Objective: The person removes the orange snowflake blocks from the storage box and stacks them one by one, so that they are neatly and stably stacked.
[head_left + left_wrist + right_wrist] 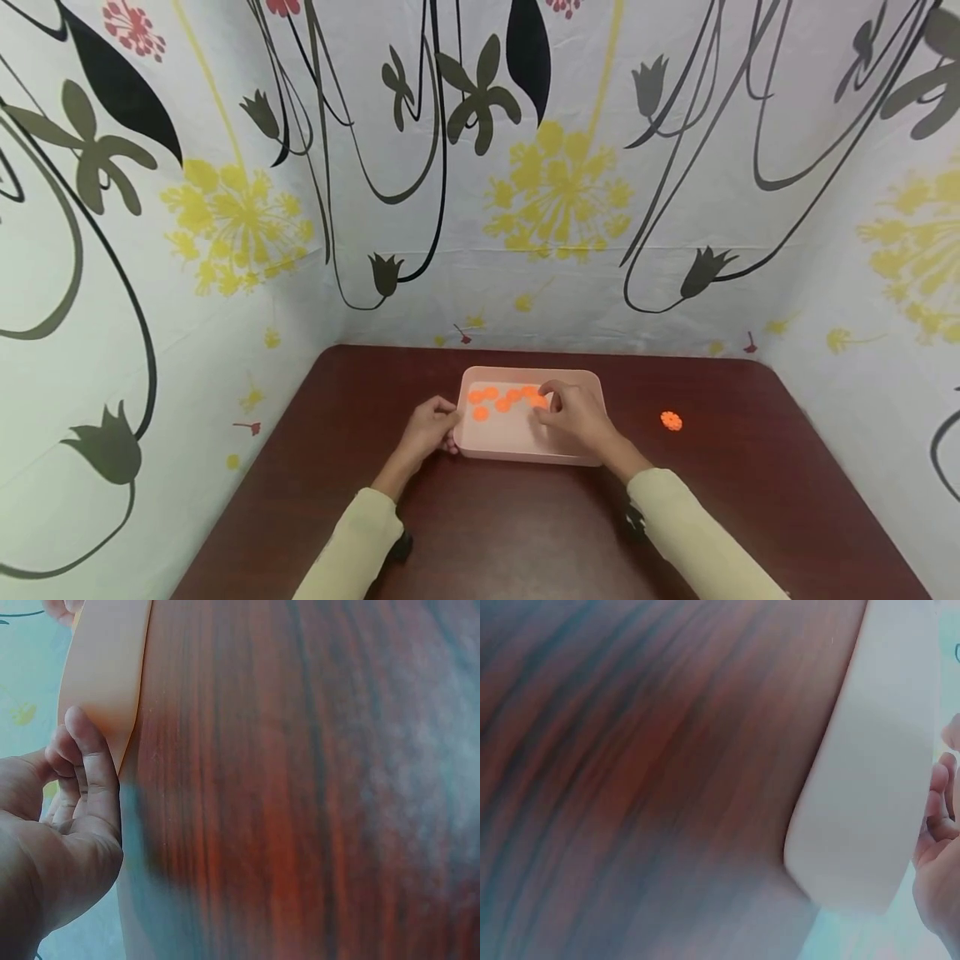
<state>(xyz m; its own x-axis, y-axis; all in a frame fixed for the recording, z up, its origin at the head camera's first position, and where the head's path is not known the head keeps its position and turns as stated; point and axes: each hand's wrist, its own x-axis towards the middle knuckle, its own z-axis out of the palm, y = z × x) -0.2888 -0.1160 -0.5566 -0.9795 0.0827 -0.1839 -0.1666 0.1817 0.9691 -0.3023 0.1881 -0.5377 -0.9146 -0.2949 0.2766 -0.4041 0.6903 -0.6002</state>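
Note:
A shallow pink tray (525, 457) lies on the table with several small, flat orange pieces (491, 392) in its far half. My left hand (431, 429) grips the tray's left end, thumb by the rim and fingers curled against the outer wall. That hold also shows in the left wrist view, where the hand (71, 802) meets the tray wall (105, 667). Over the tray's right part, my right hand (581, 414) pinches an orange piece (539, 402) between thumb and forefinger. The right wrist view shows curled fingers (941, 795) behind the tray wall, their tips partly hidden.
A separate orange flower-shaped piece (671, 421) lies on the dark red-brown table (510, 525), right of the tray. Floral-patterned cloth (465, 217) hangs behind the table and along both sides.

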